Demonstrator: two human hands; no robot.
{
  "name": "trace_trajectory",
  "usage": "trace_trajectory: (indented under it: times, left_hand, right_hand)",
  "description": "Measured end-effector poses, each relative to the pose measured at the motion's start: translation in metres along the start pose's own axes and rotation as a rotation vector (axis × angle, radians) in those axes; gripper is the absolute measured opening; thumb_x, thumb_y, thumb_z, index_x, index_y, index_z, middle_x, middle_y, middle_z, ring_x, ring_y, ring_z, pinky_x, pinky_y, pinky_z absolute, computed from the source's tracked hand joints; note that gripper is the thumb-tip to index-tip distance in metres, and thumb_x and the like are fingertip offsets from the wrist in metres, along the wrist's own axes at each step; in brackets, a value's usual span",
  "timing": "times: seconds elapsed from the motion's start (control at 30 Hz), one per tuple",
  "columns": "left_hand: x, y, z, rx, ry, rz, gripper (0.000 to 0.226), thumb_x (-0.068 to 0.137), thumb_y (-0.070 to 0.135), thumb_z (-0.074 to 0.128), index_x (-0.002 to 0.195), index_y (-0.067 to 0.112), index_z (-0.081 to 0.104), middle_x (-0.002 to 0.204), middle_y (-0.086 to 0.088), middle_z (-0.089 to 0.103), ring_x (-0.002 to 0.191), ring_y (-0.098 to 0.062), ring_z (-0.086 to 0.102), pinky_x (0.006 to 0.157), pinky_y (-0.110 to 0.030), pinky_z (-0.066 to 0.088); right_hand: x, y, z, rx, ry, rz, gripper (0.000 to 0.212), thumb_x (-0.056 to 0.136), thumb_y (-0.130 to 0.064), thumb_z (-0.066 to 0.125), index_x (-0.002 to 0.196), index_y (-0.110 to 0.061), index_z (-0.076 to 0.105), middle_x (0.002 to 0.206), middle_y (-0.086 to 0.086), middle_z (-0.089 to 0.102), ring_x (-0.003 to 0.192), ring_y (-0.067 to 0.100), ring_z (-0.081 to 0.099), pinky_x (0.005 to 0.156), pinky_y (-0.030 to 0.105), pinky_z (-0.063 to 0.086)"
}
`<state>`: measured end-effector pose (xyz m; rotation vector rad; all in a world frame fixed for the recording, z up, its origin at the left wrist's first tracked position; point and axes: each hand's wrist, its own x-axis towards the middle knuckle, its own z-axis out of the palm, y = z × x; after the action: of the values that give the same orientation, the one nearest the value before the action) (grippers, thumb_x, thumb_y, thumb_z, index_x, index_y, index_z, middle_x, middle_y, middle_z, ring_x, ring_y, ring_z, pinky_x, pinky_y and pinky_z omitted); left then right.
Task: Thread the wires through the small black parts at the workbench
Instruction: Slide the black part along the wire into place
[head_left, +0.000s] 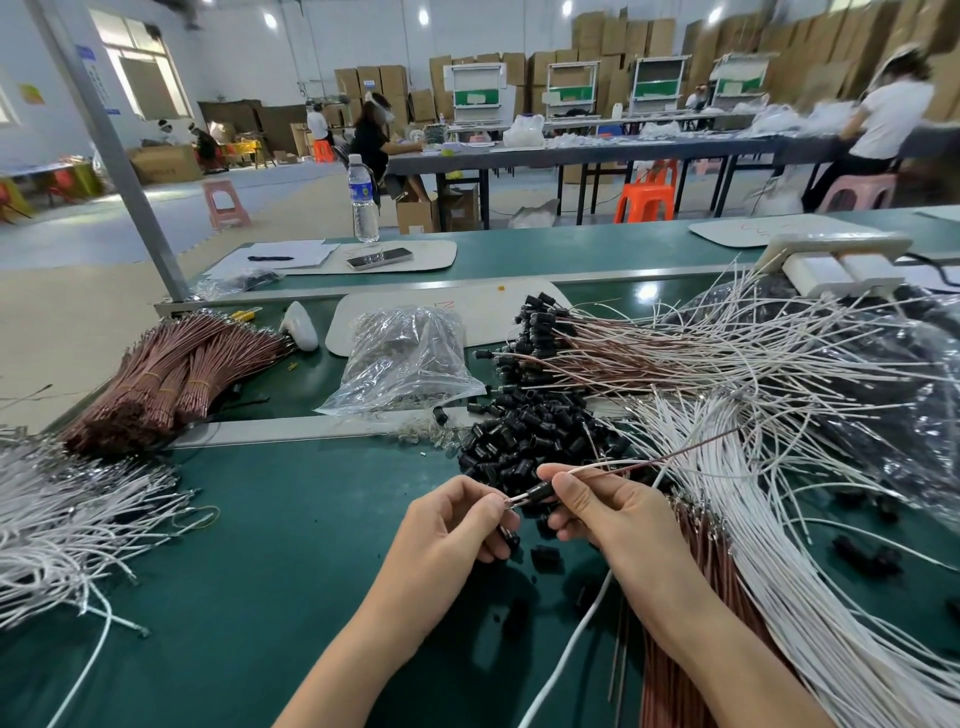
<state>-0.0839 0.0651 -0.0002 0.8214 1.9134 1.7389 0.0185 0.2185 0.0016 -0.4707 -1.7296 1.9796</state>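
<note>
My two hands met over the near middle of the green worktop (260, 545), almost touching. My right hand (602, 506) had its thumb and forefinger closed round a small black part (537, 491), with the other fingers curled loosely below. My left hand (457, 519) pinched the bare metal wire tips (511, 501) that stuck out of the left end of that part. The part lay tilted between the two hands, with its right end higher. From that right end a pair of wires (649, 464), one white and one brown, ran off up and to the right, above the heaps beyond.

Just beyond my fingertips lay the loose pile of black parts (535, 431), and a few strays (545, 553) lay scattered on the worktop beneath my hands. One black piece sat just under my left fingers; I could not tell whether I held it.

To the right a broad fan of white wires (779, 519) spread towards me, with a sheaf of brown wires (691, 623) beside my right wrist. Farther off on the right lay wires with black parts already on them (545, 338). On the left lay a tangle of white wires (67, 519), and beyond it banded bundles of brown wires (171, 374). A clear plastic bag (405, 358) sat in the middle, beyond the pile.
</note>
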Motion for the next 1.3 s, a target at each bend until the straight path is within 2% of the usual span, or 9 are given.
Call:
trace_trajectory:
  times: [0.27, 0.53, 0.67, 0.87, 1.07, 1.3]
  left_hand:
    - [0.0008, 0.0030, 0.0019, -0.017, 0.001, -0.031, 0.019, 0.103, 0.012, 0.053, 0.088, 0.007, 0.063, 0.088, -0.007, 0.076, 0.071, -0.016, 0.067, 0.067, -0.023, 0.052]
    - [0.0018, 0.0007, 0.0020, -0.015, 0.000, -0.021, 0.014, 0.103, 0.013, 0.056, 0.097, 0.007, 0.066, 0.087, -0.004, 0.076, 0.072, -0.013, 0.069, 0.068, -0.018, 0.051]
    - [0.0023, 0.0008, 0.0001, -0.049, -0.018, -0.035, 0.010, 0.102, 0.010, 0.058, 0.100, 0.007, 0.068, 0.088, -0.004, 0.077, 0.077, -0.012, 0.070, 0.071, -0.016, 0.051]
    - [0.0030, 0.0027, -0.0015, -0.097, -0.020, -0.055, 0.011, 0.101, 0.007, 0.057, 0.100, 0.004, 0.067, 0.087, -0.007, 0.077, 0.076, -0.013, 0.070, 0.070, -0.016, 0.051]
    - [0.0044, 0.0012, -0.0014, -0.065, -0.015, -0.058, 0.010, 0.101, 0.008, 0.057, 0.101, 0.006, 0.068, 0.085, -0.004, 0.076, 0.075, -0.012, 0.070, 0.071, -0.016, 0.052]
    - [0.0058, -0.0043, 0.0011, 0.080, 0.029, -0.028, 0.015, 0.104, 0.007, 0.053, 0.098, 0.012, 0.066, 0.077, 0.002, 0.074, 0.068, -0.012, 0.068, 0.068, -0.019, 0.052]
  right_hand:
    - [-0.0017, -0.0024, 0.0007, -0.018, -0.017, -0.011, 0.019, 0.083, -0.035, 0.070, 0.097, -0.033, 0.082, 0.083, 0.006, 0.077, 0.070, 0.009, 0.069, 0.068, 0.016, 0.055]
    - [0.0000, -0.0015, 0.0002, -0.008, -0.006, 0.007, 0.020, 0.083, -0.036, 0.070, 0.099, -0.032, 0.082, 0.077, 0.005, 0.076, 0.071, 0.011, 0.069, 0.070, 0.017, 0.055]
    - [-0.0008, -0.0026, 0.0008, -0.027, 0.008, 0.002, 0.020, 0.082, -0.040, 0.071, 0.098, -0.034, 0.082, 0.079, 0.005, 0.077, 0.072, 0.011, 0.071, 0.070, 0.016, 0.055]
    - [-0.0012, -0.0036, 0.0020, -0.022, 0.013, -0.011, 0.018, 0.084, -0.035, 0.072, 0.098, -0.032, 0.082, 0.082, 0.008, 0.077, 0.073, 0.011, 0.071, 0.069, 0.016, 0.055]
    - [-0.0003, -0.0030, 0.0009, 0.002, 0.016, 0.000, 0.021, 0.081, -0.039, 0.073, 0.097, -0.031, 0.083, 0.084, 0.007, 0.078, 0.074, 0.011, 0.071, 0.069, 0.017, 0.056]
    - [-0.0017, -0.0033, 0.0026, 0.002, -0.002, -0.008, 0.019, 0.082, -0.036, 0.071, 0.097, -0.031, 0.082, 0.085, 0.005, 0.078, 0.075, 0.011, 0.072, 0.069, 0.017, 0.056]
